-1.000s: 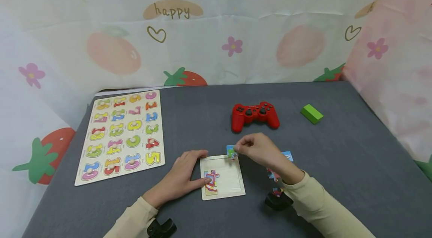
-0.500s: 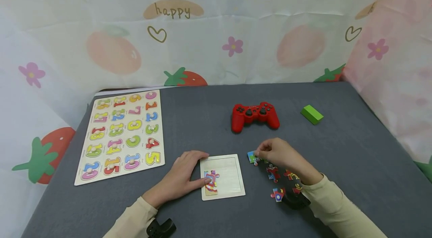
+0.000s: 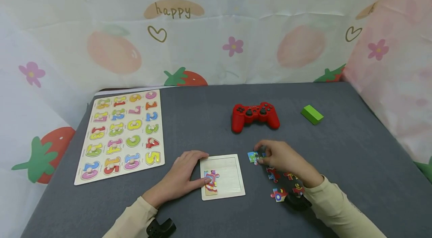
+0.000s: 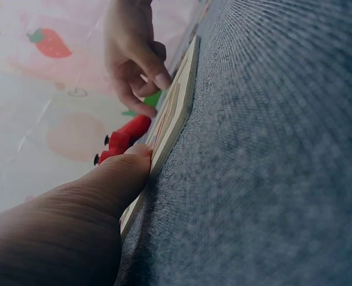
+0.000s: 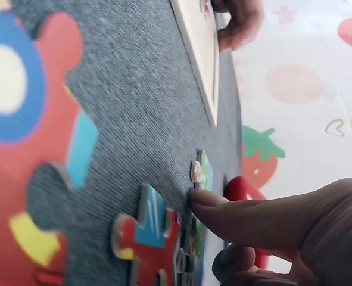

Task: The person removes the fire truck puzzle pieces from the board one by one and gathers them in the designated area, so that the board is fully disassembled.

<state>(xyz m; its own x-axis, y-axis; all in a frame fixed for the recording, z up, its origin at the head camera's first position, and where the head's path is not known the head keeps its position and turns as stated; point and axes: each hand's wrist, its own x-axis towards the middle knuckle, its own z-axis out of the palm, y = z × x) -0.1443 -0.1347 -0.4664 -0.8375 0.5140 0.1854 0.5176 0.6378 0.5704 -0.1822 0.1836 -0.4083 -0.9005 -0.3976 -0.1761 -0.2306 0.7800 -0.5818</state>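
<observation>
My left hand (image 3: 183, 172) rests beside a small wooden puzzle tray (image 3: 229, 192), its thumb on the joined pieces (image 3: 211, 187) along the tray's left side and a fingertip at the top left corner. In the left wrist view that thumb (image 4: 125, 170) lies over the tray's edge. Right of the tray, my right hand (image 3: 283, 157) hovers low with thumb and index finger spread apart. A blue-green jigsaw piece (image 3: 252, 157) lies at its fingertips. Several loose red pieces (image 3: 278, 195) lie below and partly under this hand; in the right wrist view, the thumb (image 5: 223, 208) is close to the blue-green piece.
A red game controller (image 3: 254, 116) lies beyond the hands, with a green block (image 3: 312, 114) to its right. On the left is a large number board (image 3: 121, 136) with knobbed pieces. A printed cloth (image 3: 216, 43) hangs behind the table.
My right hand has carried the blue-green piece from the tray's top right corner rightward to the table and let go of it, its fingers now spread. The left hand has stayed put.
</observation>
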